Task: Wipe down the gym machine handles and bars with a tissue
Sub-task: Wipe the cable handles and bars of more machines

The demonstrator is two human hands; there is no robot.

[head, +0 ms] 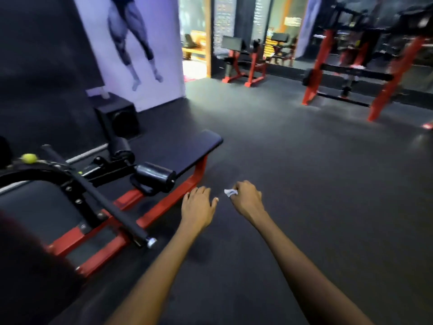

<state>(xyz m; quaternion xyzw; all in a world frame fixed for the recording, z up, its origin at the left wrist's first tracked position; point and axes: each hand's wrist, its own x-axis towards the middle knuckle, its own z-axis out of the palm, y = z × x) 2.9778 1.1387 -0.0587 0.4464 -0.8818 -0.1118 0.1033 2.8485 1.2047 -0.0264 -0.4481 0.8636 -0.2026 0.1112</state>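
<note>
Both my arms reach forward over the dark floor. My right hand [247, 198] is curled round a small white tissue [230, 192], whose end sticks out to the left. My left hand [198, 204] is beside it with relaxed fingers, holding nothing, close to the red frame [164, 205] of a bench machine. That machine's long black bar [98, 195] with a chrome end runs diagonally at the lower left. A black roller pad [155, 175] sits just left of my left hand.
A black bench pad [185, 148] tops the red frame. A black speaker box [119, 116] stands against the poster wall. Red and black machines [243, 59] and a rack [351, 71] stand at the back. Dark rubber floor [304, 172] spreads to the right.
</note>
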